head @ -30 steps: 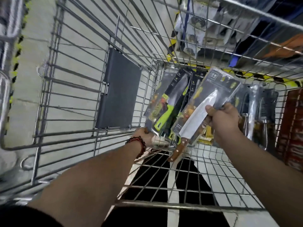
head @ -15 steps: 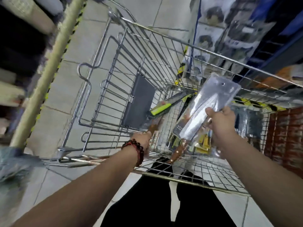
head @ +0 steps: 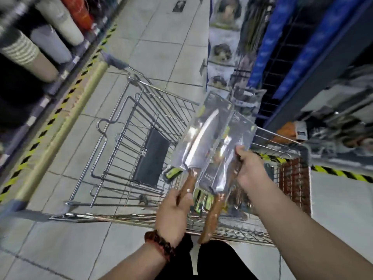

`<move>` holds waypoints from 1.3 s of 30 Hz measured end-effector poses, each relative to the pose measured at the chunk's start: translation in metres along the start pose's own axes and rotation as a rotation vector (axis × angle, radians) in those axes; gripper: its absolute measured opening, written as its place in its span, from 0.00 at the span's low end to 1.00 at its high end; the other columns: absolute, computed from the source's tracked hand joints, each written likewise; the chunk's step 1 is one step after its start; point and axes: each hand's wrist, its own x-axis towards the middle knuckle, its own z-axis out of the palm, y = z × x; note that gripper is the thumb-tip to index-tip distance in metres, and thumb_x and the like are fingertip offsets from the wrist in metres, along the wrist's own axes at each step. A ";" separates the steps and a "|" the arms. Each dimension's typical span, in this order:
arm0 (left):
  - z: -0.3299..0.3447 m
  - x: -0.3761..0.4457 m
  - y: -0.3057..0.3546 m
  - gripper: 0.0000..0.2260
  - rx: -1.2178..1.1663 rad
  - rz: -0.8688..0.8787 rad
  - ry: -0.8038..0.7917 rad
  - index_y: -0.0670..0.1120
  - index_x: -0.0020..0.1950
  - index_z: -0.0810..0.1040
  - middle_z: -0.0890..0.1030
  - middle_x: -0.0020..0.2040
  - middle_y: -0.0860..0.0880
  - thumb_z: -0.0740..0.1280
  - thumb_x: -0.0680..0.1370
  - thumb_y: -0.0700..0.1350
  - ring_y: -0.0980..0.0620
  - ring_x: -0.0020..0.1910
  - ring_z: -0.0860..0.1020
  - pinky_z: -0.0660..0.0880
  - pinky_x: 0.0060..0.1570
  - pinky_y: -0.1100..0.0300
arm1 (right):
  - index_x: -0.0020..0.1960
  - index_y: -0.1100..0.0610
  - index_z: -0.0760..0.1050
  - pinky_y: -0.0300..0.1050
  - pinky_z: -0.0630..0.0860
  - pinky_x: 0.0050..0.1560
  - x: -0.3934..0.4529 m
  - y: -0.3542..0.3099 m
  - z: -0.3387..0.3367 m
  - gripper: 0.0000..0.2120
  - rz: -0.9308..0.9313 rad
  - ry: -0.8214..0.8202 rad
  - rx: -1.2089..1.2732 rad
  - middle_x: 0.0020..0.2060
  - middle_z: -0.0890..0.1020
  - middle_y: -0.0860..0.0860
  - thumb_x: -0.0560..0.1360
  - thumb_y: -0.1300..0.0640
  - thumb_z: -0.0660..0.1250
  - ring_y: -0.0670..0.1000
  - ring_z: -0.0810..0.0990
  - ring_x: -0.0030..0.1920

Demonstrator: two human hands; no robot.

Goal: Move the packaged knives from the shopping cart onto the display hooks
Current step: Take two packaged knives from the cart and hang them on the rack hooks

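Wooden handles on both now. A second ago only the right hand (head: 252, 172) had a packaged knife while the left was down in the shopping cart (head: 129, 138); now the left hand (head: 173, 215) has its fingers wrapped round the handle end of a second packaged knife (head: 193, 146), lifted clear of the basket. Right hand pinches its own pack (head: 232, 150) by the edge, just beside the first. So both look ready for the hooks, which I can't really make out in the blurry shelving beyond. Packs are glossy clear plastic, flat, broad shiny blades. More packs sit below the hands.
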 end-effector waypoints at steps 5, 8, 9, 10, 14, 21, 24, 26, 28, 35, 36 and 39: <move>0.014 -0.003 0.053 0.06 0.040 0.175 -0.051 0.50 0.44 0.72 0.73 0.35 0.51 0.62 0.80 0.48 0.53 0.32 0.72 0.67 0.32 0.60 | 0.51 0.59 0.75 0.48 0.79 0.38 -0.040 -0.053 -0.005 0.06 -0.131 -0.093 0.019 0.33 0.79 0.50 0.75 0.60 0.69 0.49 0.80 0.31; 0.020 -0.009 0.074 0.05 0.043 0.264 -0.097 0.50 0.44 0.71 0.73 0.35 0.52 0.62 0.81 0.47 0.55 0.33 0.70 0.65 0.32 0.62 | 0.57 0.58 0.74 0.55 0.82 0.49 -0.060 -0.093 -0.011 0.11 -0.208 -0.133 0.032 0.36 0.80 0.52 0.75 0.59 0.69 0.52 0.81 0.36; 0.022 -0.010 0.081 0.05 0.045 0.283 -0.105 0.50 0.45 0.72 0.73 0.36 0.52 0.62 0.81 0.47 0.55 0.33 0.70 0.66 0.32 0.63 | 0.54 0.58 0.75 0.51 0.83 0.43 -0.068 -0.106 -0.013 0.07 -0.237 -0.156 0.051 0.36 0.81 0.52 0.76 0.59 0.67 0.52 0.81 0.36; 0.025 -0.012 0.087 0.04 0.050 0.296 -0.113 0.50 0.46 0.72 0.74 0.37 0.51 0.62 0.80 0.47 0.54 0.34 0.71 0.68 0.34 0.61 | 0.50 0.57 0.76 0.47 0.82 0.37 -0.075 -0.118 -0.016 0.03 -0.260 -0.176 0.070 0.35 0.81 0.51 0.78 0.59 0.65 0.52 0.81 0.36; 0.040 -0.021 0.109 0.04 0.011 0.352 -0.149 0.51 0.47 0.74 0.75 0.38 0.51 0.62 0.81 0.47 0.52 0.36 0.73 0.69 0.38 0.57 | 0.50 0.59 0.77 0.54 0.80 0.46 -0.103 -0.152 -0.024 0.07 -0.320 -0.192 0.115 0.39 0.82 0.53 0.80 0.57 0.62 0.54 0.81 0.39; 0.066 -0.046 0.141 0.05 -0.024 0.409 -0.247 0.51 0.48 0.75 0.80 0.42 0.47 0.61 0.81 0.44 0.52 0.38 0.78 0.70 0.34 0.64 | 0.63 0.62 0.74 0.68 0.74 0.60 -0.135 -0.190 -0.043 0.16 -0.341 -0.207 0.226 0.58 0.81 0.62 0.78 0.56 0.64 0.65 0.79 0.59; 0.072 -0.050 0.147 0.04 0.020 0.463 -0.305 0.52 0.50 0.75 0.80 0.44 0.48 0.62 0.81 0.47 0.51 0.42 0.78 0.70 0.38 0.62 | 0.62 0.63 0.75 0.63 0.77 0.56 -0.146 -0.209 -0.052 0.14 -0.405 -0.185 0.145 0.52 0.84 0.59 0.80 0.57 0.63 0.61 0.82 0.53; 0.074 -0.053 0.149 0.05 0.094 0.486 -0.387 0.52 0.50 0.76 0.80 0.45 0.48 0.63 0.80 0.52 0.52 0.44 0.78 0.73 0.44 0.61 | 0.58 0.64 0.76 0.64 0.77 0.53 -0.153 -0.219 -0.055 0.11 -0.467 -0.120 0.097 0.47 0.84 0.56 0.80 0.59 0.63 0.58 0.82 0.47; 0.072 -0.060 0.157 0.12 0.124 0.483 -0.510 0.51 0.51 0.77 0.81 0.50 0.47 0.64 0.77 0.58 0.54 0.48 0.79 0.75 0.51 0.58 | 0.62 0.65 0.75 0.71 0.72 0.61 -0.158 -0.227 -0.058 0.13 -0.495 -0.070 0.105 0.54 0.82 0.60 0.79 0.61 0.63 0.64 0.81 0.54; 0.053 -0.039 0.268 0.34 -0.203 0.453 -0.658 0.56 0.67 0.71 0.70 0.71 0.47 0.70 0.65 0.69 0.45 0.71 0.67 0.61 0.71 0.41 | 0.58 0.65 0.76 0.70 0.73 0.59 -0.193 -0.234 -0.063 0.11 -0.651 -0.052 0.011 0.48 0.81 0.62 0.76 0.64 0.67 0.62 0.80 0.49; 0.057 -0.039 0.283 0.37 -0.216 0.459 -0.735 0.53 0.69 0.70 0.70 0.72 0.45 0.73 0.65 0.66 0.43 0.72 0.65 0.59 0.71 0.39 | 0.57 0.64 0.76 0.66 0.75 0.59 -0.198 -0.234 -0.062 0.10 -0.669 -0.051 0.013 0.47 0.81 0.61 0.76 0.64 0.67 0.60 0.80 0.48; 0.072 -0.052 0.307 0.17 -0.241 0.551 -0.769 0.45 0.59 0.77 0.82 0.56 0.46 0.73 0.73 0.48 0.47 0.58 0.78 0.72 0.62 0.48 | 0.50 0.60 0.77 0.53 0.77 0.45 -0.217 -0.235 -0.060 0.03 -0.735 -0.049 0.033 0.41 0.81 0.57 0.77 0.64 0.66 0.56 0.80 0.39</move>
